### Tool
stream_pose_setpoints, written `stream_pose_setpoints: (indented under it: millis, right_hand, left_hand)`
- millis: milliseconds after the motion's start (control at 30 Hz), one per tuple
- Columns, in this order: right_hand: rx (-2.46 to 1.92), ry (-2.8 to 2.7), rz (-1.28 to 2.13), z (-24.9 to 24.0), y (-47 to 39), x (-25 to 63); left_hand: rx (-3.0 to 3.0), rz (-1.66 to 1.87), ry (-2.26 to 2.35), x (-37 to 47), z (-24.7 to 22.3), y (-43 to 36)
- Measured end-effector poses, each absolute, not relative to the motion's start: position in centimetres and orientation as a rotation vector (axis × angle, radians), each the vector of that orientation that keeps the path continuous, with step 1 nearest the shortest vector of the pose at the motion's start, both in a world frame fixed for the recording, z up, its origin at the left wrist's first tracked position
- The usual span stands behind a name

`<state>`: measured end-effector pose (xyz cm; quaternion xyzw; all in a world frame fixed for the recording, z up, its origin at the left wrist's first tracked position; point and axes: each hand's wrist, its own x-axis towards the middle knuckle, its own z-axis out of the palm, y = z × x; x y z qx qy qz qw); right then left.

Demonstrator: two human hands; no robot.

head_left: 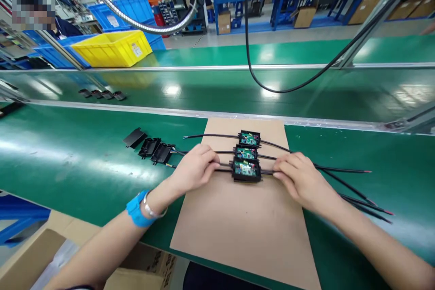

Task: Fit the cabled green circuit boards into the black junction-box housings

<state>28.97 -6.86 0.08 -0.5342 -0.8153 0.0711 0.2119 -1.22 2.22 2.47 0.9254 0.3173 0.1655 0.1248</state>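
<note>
Black cases with green circuit boards inside stand in a column on a brown cardboard sheet (244, 222). The nearest case (246, 169) has black cables leaving both sides. My left hand (197, 167) pinches its left cable (224, 170), and my right hand (297, 174) pinches the right cable (267, 172) close to the case. Behind it are a middle case (246, 152) and a far case (249, 138), with cables running left and right. Several cable ends (370, 208) lie beyond my right wrist. Left of the sheet sit a flat black cover (134, 137) and two empty-looking black cases (156, 149).
A metal rail (170, 112) separates the green table (68, 154) from a green belt (210, 86) holding several small dark parts (102, 94). A yellow bin (113, 48) stands behind. A black cable (272, 90) hangs overhead. A person (64, 27) is at the far left; cardboard boxes (30, 253) sit below.
</note>
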Motion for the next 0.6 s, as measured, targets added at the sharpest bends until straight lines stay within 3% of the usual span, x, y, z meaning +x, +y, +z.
stream_pose_setpoints:
  millis: [267, 600]
  right_hand:
    - [-1.581, -2.466, 0.268, -0.7, -3.8, 32.8]
    - [-1.680, -2.455, 0.000, -2.1, -4.6, 33.9]
  left_hand:
    - [2.761, -0.036, 0.927, -3.7, 2.2, 8.0]
    - [2.952, -0.169, 0.964, -2.0, 1.9, 8.8]
